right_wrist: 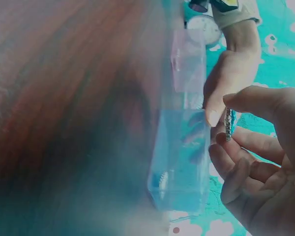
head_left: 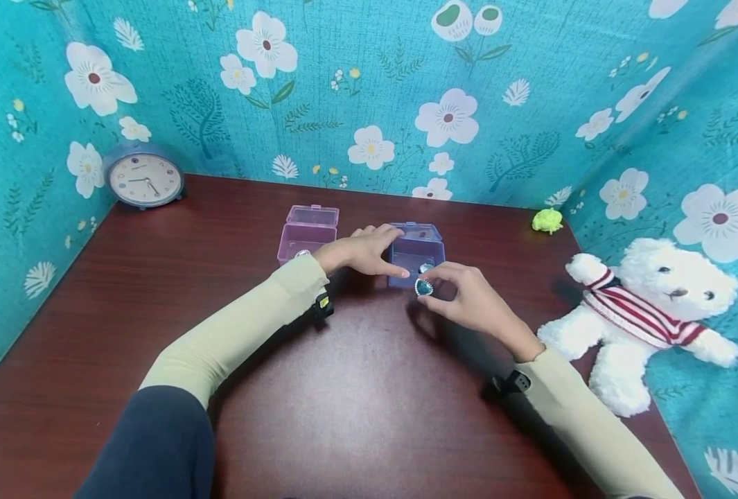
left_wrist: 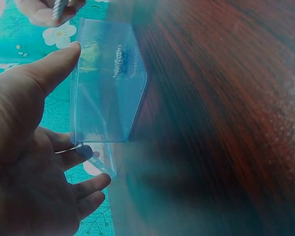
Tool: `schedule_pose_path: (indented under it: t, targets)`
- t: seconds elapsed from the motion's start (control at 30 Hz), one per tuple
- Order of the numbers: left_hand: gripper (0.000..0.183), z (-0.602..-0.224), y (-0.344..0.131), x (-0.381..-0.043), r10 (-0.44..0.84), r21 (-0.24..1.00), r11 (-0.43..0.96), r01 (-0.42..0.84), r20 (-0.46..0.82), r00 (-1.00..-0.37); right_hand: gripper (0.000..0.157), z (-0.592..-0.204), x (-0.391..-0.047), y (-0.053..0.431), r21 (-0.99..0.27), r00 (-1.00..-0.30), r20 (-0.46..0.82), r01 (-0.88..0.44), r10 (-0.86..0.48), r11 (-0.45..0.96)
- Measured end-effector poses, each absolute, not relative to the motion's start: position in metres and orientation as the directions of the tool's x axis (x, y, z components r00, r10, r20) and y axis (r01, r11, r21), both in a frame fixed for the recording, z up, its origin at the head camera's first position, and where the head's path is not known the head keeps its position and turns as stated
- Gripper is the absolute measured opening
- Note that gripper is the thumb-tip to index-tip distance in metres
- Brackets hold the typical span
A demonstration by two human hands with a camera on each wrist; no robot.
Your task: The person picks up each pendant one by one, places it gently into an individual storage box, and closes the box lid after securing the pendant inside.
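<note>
Pinched in right hand [head_left: 471, 296], thumb to fingertip: rhinestone-edged teal gem [head_left: 423, 287], near open rim of blue box [left_wrist: 101, 123], gap between. Spread along box, thumb at rim: left hand [head_left: 369, 251]. Desk surface [head_left: 356, 388] in front. Teal face in head view; cut-off silver edge in left wrist view. Pink box [head_left: 315, 235] partly hidden.

Pale glare on the tabletop [head_left: 356, 409], soft shadows, 2 hazy wrist views
</note>
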State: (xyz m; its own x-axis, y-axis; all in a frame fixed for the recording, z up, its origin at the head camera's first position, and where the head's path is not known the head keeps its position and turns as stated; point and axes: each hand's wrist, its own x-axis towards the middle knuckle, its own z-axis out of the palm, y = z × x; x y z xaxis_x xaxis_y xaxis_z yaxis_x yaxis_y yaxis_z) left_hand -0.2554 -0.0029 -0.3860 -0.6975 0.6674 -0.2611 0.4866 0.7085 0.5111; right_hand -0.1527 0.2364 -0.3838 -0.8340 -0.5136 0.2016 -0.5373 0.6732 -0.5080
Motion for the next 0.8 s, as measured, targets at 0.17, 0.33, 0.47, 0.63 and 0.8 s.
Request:
schedule_pose_path:
  t: [0.17,0.33,0.47,0.63,0.8]
  targets:
    - [0.1,-0.385,-0.003,-0.255,0.665,0.512,0.711,0.482,-0.268,-0.697,0.034,-0.38,-0.159,0.24,-0.501,-0.84,0.249,-0.538,-0.483,0.678]
    - [0.1,-0.385,-0.004,-0.256,0.663,0.509,0.713,0.482,-0.268,-0.699,0.034,-0.381,-0.171,0.241,-0.517,-0.856,0.282,-0.517,-0.434,0.682]
    - [0.1,-0.385,-0.004,-0.255,0.666,0.509,0.712,0.485,-0.269,-0.696,0.035,-0.386,-0.181,0.244,-0.539,-0.868,0.291,-0.497,-0.403,0.68]
    - [0.101,-0.386,-0.004,-0.255,0.665,0.499,0.714,0.49,-0.265,-0.698,0.034,-0.394,-0.193,0.247,-0.567,-0.883,0.277,-0.469,-0.379,0.677]
    - [0.102,-0.386,-0.004,-0.255,0.667,0.501,0.713,0.491,-0.27,-0.694,0.035,-0.402,-0.202,0.247,-0.585,-0.892,0.245,-0.448,-0.38,0.676]
